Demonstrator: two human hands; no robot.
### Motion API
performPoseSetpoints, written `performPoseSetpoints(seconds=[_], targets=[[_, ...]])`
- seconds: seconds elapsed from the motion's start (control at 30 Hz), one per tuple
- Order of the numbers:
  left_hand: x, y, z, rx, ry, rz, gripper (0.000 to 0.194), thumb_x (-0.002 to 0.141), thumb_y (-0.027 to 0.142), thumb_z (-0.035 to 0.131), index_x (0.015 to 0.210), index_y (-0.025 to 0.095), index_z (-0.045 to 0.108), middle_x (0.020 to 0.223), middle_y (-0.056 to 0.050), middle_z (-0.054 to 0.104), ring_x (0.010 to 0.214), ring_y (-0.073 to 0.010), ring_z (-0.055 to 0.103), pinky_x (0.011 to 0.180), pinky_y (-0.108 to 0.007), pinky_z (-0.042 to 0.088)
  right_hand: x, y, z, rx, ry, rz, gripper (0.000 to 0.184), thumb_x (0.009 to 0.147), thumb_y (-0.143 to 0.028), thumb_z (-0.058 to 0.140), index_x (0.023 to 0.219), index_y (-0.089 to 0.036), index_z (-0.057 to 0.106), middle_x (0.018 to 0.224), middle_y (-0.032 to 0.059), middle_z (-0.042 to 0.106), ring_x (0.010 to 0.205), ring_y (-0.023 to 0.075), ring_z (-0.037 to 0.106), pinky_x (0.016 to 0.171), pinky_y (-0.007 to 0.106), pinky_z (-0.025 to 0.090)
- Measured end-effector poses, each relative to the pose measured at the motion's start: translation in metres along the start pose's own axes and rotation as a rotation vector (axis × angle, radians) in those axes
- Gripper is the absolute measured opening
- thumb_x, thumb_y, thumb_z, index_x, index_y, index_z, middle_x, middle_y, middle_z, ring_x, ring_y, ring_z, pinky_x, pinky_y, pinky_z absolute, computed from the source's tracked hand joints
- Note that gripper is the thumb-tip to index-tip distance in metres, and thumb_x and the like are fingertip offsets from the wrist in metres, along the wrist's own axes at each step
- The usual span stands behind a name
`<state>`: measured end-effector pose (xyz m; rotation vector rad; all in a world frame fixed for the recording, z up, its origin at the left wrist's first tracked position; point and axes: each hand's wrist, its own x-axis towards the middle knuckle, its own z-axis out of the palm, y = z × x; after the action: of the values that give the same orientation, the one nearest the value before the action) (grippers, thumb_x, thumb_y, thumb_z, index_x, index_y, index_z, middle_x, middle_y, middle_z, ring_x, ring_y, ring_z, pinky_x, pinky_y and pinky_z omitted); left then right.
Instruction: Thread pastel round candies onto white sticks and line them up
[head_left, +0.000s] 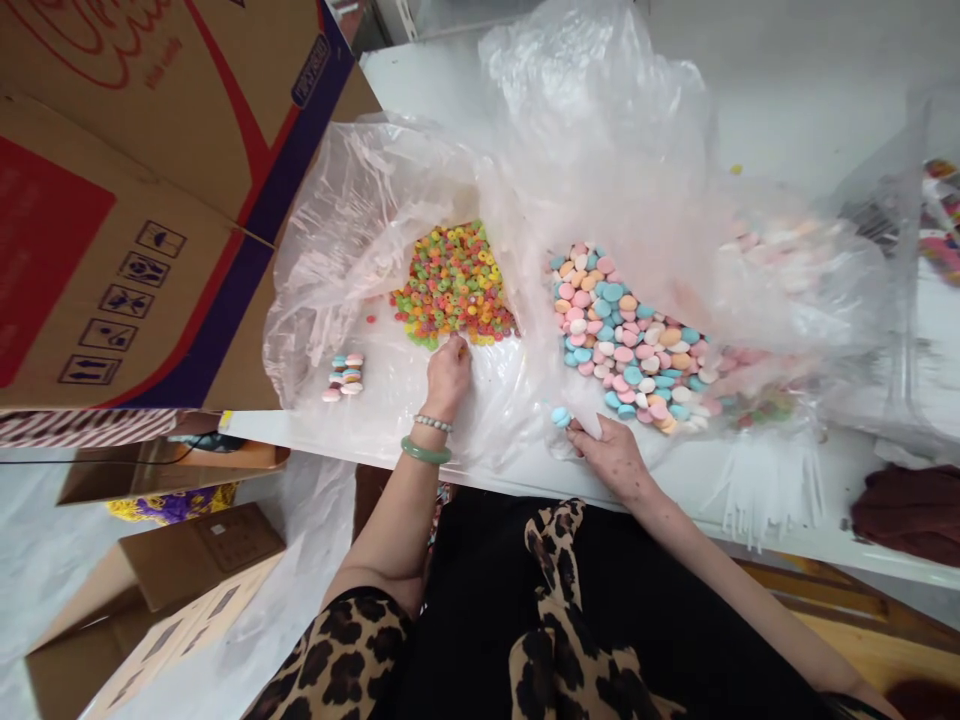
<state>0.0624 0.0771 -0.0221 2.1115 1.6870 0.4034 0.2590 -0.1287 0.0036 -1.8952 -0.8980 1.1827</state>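
Working bare-handed at a white surface (795, 120), holding the two hands apart. Bringing the fingertips of the left hand (448, 375) to the near edge of a heap of multicolored ring candies (450, 280), though not showing clearly whether anything is in their grip. Pinching a blue candy (561, 416) in the fingertips of the right hand (615, 460), next to a white piece too blurred to identify.

Facing the left hand with the blue candy, across a stretch of clear plastic. Having the ring candies lying straight ahead of the left hand, the nearer of the two, and ahead and to the left of the right hand. Seeing a spread of pastel button-shaped candies (637, 345) just beyond the right hand, a small group of similar candies in short rows (345, 376) to the left of the left hand, and a bundle of white strips (772, 490) to the right of the right hand. Showing a large cardboard box (187, 170) beyond the rows, farther left.
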Motion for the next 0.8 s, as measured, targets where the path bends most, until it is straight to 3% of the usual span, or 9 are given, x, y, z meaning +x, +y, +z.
performPoseSetpoints(seconds=[0.23,0.4,0.5,0.63,0.8], targets=[[0.010,0.011,0.008,-0.152,0.120,-0.001,0.021,0.084,0.021,0.046,0.094,0.019,0.064,0.089,-0.005,0.066,0.083,-0.0180,0.057,0.079,-0.029,0.041,-0.001,0.003,-0.002,0.043,0.005,0.020,0.010,0.073,-0.030,0.058,0.072,-0.021,0.064,0.057,-0.0033,0.060,0.059,0.0185,0.059,0.059,0.028,0.043],[0.019,0.020,0.013,-0.040,0.089,-0.031,0.024,0.086,0.024,0.046,0.099,0.021,0.066,0.085,-0.007,0.066,0.084,-0.0227,0.058,0.078,-0.033,0.040,0.001,0.003,-0.002,0.021,0.006,0.002,0.012,0.073,-0.032,0.058,0.073,-0.022,0.064,0.057,-0.0029,0.061,0.060,0.0190,0.060,0.059,0.029,0.044],[0.006,0.022,0.010,0.009,0.075,-0.071,0.019,0.087,0.027,0.047,0.090,0.021,0.065,0.082,-0.008,0.065,0.081,-0.0230,0.057,0.073,-0.032,0.038,-0.001,0.002,-0.003,0.015,0.005,0.007,0.012,0.073,-0.032,0.058,0.073,-0.022,0.065,0.057,-0.0030,0.061,0.059,0.0185,0.059,0.059,0.028,0.043],[-0.029,0.020,0.007,0.040,-0.055,-0.112,0.012,0.084,0.025,0.050,0.082,0.023,0.061,0.072,-0.004,0.062,0.071,-0.0205,0.056,0.065,-0.030,0.034,-0.002,0.001,-0.005,0.012,-0.001,0.030,0.011,0.073,-0.031,0.058,0.072,-0.022,0.064,0.057,-0.0032,0.061,0.057,0.0173,0.058,0.057,0.027,0.042],[-0.051,0.008,0.004,-0.053,-0.069,0.009,0.009,0.084,0.026,0.052,0.084,0.023,0.061,0.074,-0.002,0.059,0.071,-0.0179,0.055,0.068,-0.028,0.037,-0.005,-0.003,-0.002,-0.007,-0.024,0.007,0.010,0.073,-0.030,0.058,0.069,-0.021,0.062,0.058,-0.0032,0.061,0.060,0.0176,0.058,0.059,0.027,0.042]])
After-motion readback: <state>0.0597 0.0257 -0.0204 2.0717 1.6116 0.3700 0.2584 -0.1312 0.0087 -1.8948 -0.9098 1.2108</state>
